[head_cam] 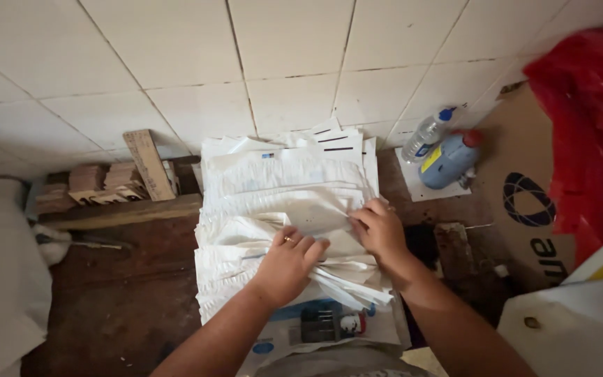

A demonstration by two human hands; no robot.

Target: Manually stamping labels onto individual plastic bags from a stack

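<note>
Left hand grips gathered sheets of the paper stack on the floor; right hand pinches a fold just beside. The stack's long axis runs away toward the tiled wall.

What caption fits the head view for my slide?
Left hand and right hand gather a stack of white papers on a brown floor, two bottles standing nearby.

You've got a big stack of white woven sacks lying flat on the dark floor, far end against the tiled wall. They're crumpled and creased, edges fanned out unevenly, faint printing on some, and the near end's bunched into folds.
</note>
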